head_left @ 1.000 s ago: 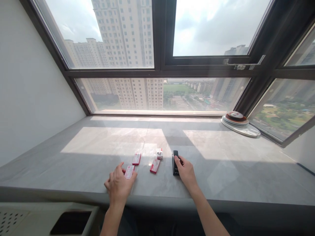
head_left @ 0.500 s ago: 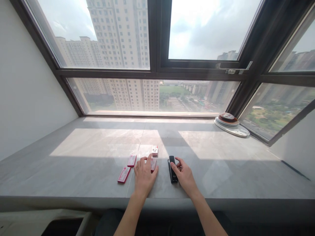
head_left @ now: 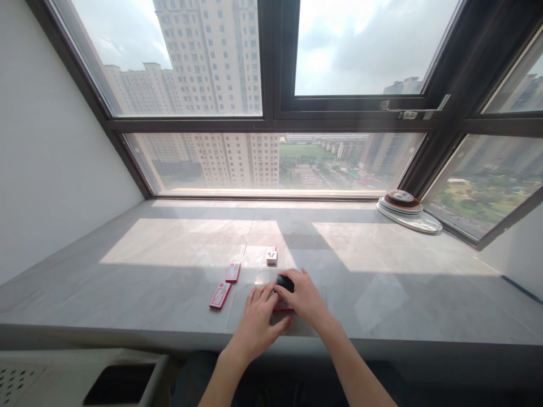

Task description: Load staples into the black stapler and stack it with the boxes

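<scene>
The right hand [head_left: 302, 295] is grasping the stapler [head_left: 285, 282]; if the left hand [head_left: 259, 321] beside it grips the red box [head_left: 283, 306], one cannot tell.

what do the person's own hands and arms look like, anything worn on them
The left hand and right hand are bare, without gloves, and no rings can be made out. The left forearm and right forearm show no sleeves as far as the picture reaches, and no watch or bracelet.
</scene>
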Demonstrator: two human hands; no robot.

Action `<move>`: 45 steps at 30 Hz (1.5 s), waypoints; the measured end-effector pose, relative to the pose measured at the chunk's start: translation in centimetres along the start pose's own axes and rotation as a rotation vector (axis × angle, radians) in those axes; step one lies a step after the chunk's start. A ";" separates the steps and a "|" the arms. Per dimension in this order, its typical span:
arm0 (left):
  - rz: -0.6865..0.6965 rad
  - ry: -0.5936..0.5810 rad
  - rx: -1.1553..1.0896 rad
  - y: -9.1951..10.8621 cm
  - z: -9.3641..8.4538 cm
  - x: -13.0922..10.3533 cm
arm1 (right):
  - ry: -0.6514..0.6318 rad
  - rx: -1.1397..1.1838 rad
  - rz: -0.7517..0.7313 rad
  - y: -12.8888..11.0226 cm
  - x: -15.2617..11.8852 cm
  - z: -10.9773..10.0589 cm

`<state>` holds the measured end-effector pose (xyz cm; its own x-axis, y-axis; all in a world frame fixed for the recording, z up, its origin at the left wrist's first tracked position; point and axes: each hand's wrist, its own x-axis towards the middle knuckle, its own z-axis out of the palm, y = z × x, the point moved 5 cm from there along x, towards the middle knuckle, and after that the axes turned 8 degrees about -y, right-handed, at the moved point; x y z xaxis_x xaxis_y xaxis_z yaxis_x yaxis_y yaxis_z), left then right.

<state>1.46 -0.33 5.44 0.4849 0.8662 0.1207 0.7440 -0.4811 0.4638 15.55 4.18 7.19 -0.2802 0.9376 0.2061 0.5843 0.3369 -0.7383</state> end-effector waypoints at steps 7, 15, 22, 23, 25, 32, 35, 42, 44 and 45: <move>-0.065 0.056 0.078 -2.2 -0.5 -0.8 | 0.465 0.538 0.061 1.9 0.0 -1.5; -0.068 0.042 -0.016 -2.9 -0.6 -0.8 | 0.344 0.690 0.593 12.3 -6.0 -4.4; -0.122 0.078 -0.063 -3.2 -0.5 0.3 | -0.065 0.227 0.426 7.3 -5.3 0.0; -0.119 0.079 -0.073 -3.2 -0.6 0.3 | -0.061 0.175 0.386 6.8 -5.0 0.4; -0.104 0.073 -0.102 -3.2 -0.9 0.2 | -0.068 0.129 0.363 6.9 -4.8 0.5; -0.066 0.083 -0.130 -3.1 -1.2 -0.7 | -0.028 0.026 0.379 7.1 -6.0 -2.7; -0.062 0.101 -0.109 -3.0 -0.9 -0.7 | 0.016 0.023 0.270 4.0 -4.8 -2.2; -0.045 0.118 -0.125 -3.4 -0.8 -0.6 | -0.029 0.276 0.242 2.2 -0.6 3.0; -0.046 0.127 -0.121 -3.5 -0.9 -0.6 | 0.011 0.319 0.254 2.7 -0.1 3.5; -0.047 0.130 -0.118 -3.5 -0.9 -0.6 | 0.020 0.323 0.247 2.8 0.2 3.7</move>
<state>-1.84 0.90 4.51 0.3820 0.9010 0.2055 0.7015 -0.4274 0.5703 14.33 4.96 2.82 -0.1442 0.9895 0.0071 0.3620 0.0594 -0.9303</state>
